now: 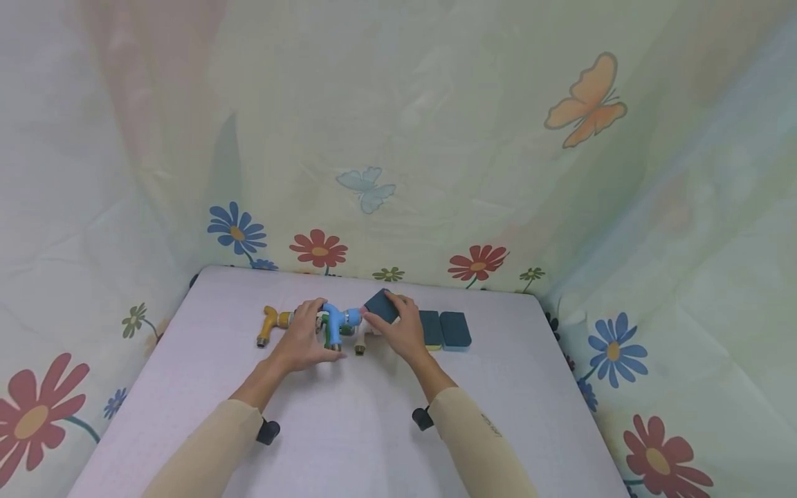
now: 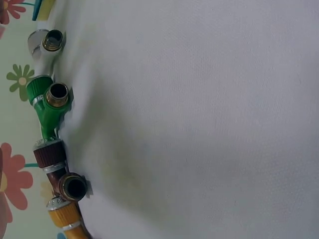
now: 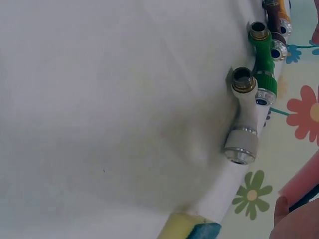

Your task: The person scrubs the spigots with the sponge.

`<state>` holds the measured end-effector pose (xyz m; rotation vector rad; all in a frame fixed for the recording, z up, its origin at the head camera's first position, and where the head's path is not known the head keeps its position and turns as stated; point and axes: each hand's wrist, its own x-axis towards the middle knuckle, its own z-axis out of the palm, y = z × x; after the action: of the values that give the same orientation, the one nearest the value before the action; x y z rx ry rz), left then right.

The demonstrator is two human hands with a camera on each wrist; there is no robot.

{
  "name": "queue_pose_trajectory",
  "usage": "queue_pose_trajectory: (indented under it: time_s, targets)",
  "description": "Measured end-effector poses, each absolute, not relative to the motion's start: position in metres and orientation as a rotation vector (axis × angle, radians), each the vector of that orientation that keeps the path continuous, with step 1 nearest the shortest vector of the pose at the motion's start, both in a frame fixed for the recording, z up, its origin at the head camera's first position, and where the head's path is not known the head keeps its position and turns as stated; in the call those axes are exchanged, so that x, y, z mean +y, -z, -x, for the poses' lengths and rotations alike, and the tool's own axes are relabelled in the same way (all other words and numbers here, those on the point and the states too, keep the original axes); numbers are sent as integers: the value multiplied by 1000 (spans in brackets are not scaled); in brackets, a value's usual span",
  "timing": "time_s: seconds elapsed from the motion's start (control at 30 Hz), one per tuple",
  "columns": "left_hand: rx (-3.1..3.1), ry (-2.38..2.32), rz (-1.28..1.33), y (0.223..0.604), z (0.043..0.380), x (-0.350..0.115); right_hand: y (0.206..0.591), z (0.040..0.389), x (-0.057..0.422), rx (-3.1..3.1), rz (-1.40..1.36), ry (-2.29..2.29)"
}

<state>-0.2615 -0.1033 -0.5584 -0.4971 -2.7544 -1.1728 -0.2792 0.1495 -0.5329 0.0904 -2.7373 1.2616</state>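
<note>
1. blue tap (image 1: 334, 319) pinched by the left hand (image 1: 303, 340), thumb near the brass outlet, fingertips by the upper end; probably gripped this way to leave the knob bare and pointing right.
2. scouring sponge (image 1: 381, 306) pinched in the right hand (image 1: 405, 328), just beside that knob; likely held by its edges to keep the pink foam uncovered, leftward.
3. held up near the far edge of the tabletop (image 1: 361, 429), about midway between far corners; cannot tell contact from gap between foam and knob.
4. from the far left corner toward the middle, along the far edge: orange tap (image 1: 268, 324), brown tap (image 2: 50, 156), green tap (image 2: 51, 113), white tap (image 3: 245, 118); threaded outlets toward the near edge, presumably lined up for easy picking.
5. right of the middle, near the far edge: yellow-backed sponge (image 1: 429, 328) and blue-backed sponge (image 1: 456, 329), dark faces up, perhaps laid flat for steadiness.
</note>
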Motion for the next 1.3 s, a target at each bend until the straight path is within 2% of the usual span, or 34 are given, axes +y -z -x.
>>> queue_pose_trajectory:
  time_s: [0.4,0.73,1.03,1.3]
  targets:
    - [-2740,1406,477,555,261,-98,544,274,154,-2672,25,-1663]
    - [-2755,1394,568,545,263,-97,542,275,154,-2620,-23,-1814]
    - [-2711,1412,593,542,263,-94,538,282,149,-2451,-52,-2241]
    - [-2671,1379,648,541,263,-89,529,279,144,-2418,-75,-2364]
